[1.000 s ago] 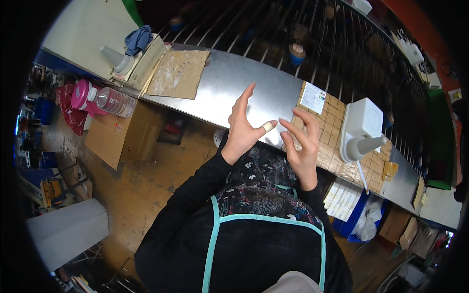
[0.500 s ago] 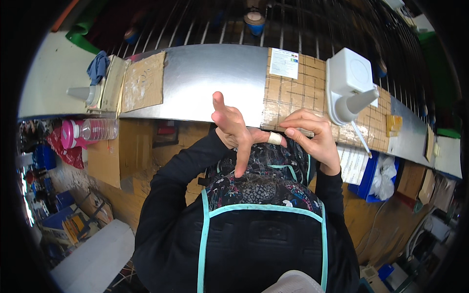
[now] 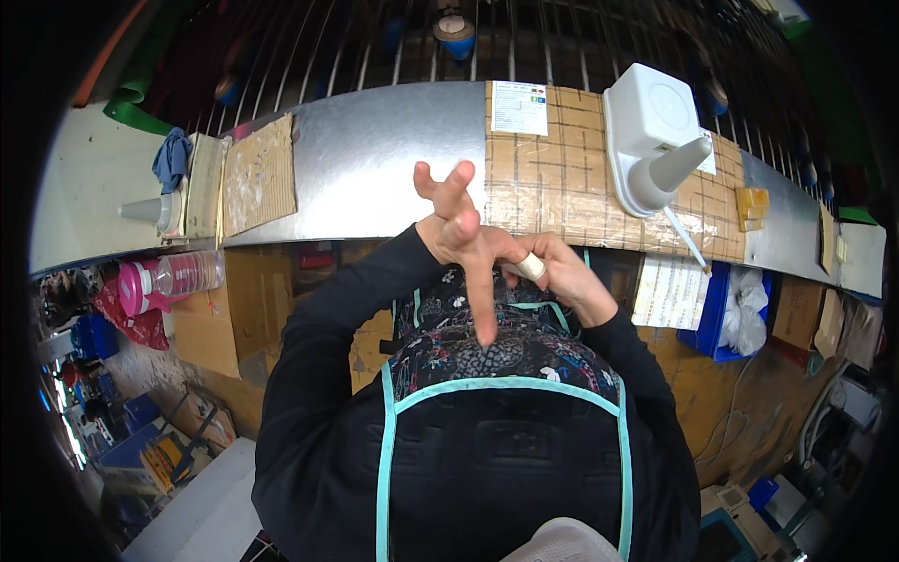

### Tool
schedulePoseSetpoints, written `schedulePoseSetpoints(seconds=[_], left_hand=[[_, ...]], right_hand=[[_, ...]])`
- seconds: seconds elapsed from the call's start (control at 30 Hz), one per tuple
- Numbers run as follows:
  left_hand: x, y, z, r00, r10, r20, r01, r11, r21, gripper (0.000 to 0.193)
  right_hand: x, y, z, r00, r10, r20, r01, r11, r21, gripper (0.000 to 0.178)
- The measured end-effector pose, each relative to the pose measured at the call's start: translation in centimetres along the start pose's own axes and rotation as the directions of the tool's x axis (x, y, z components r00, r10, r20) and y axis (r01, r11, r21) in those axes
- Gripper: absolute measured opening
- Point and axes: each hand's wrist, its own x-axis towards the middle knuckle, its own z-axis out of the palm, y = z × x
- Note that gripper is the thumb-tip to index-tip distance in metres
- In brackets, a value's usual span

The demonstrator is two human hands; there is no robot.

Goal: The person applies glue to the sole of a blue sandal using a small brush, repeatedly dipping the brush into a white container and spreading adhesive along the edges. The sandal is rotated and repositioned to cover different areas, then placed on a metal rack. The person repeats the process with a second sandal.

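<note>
Above my apron [image 3: 496, 361], my two hands meet in front of the bench edge. My left hand [image 3: 459, 239] has its fingers spread wide, palm partly turned up. One of its fingers points right and wears a band of pale tape [image 3: 531, 266]. My right hand [image 3: 567, 279] closes around the end of that taped finger from the right; its fingertips are partly hidden behind it. Whether the right hand also pinches some small thing does not show.
Ahead lies a metal bench top [image 3: 384, 159] with a taped cardboard sheet [image 3: 543, 187]. On the sheet stands a white plastic container [image 3: 655, 103] beside a pale cone [image 3: 670, 173]. A blue bin [image 3: 712, 314] is below right; a cardboard box [image 3: 229, 309] and pink-lidded bottle [image 3: 187, 274] are left.
My right hand has turned and moved down and left, closing around the taped finger. My left hand has rotated slightly, its fingers still spread. The view has shifted a little.
</note>
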Motion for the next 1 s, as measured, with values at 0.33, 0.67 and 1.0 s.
schedulePoseSetpoints(seconds=[0.33,0.67,1.0], left_hand=[[5.6,0.5,0.9,0.465,-0.727,0.505,0.882,0.427,-0.198,0.152],[5.5,1.2,0.2,0.416,-0.58,0.7,0.848,0.525,-0.07,0.121],[8.4,2.4,-0.8,0.924,-0.039,0.381,0.22,0.869,-0.443,0.052]], right_hand=[[-0.2,-3.3,0.2,0.426,-0.868,-0.256,0.496,0.46,-0.736,0.067],[-2.2,-4.2,-2.5,0.744,-0.59,-0.313,0.374,0.757,-0.536,0.011],[-0.2,-0.8,0.2,0.915,-0.071,-0.398,0.259,0.858,0.444,0.003]])
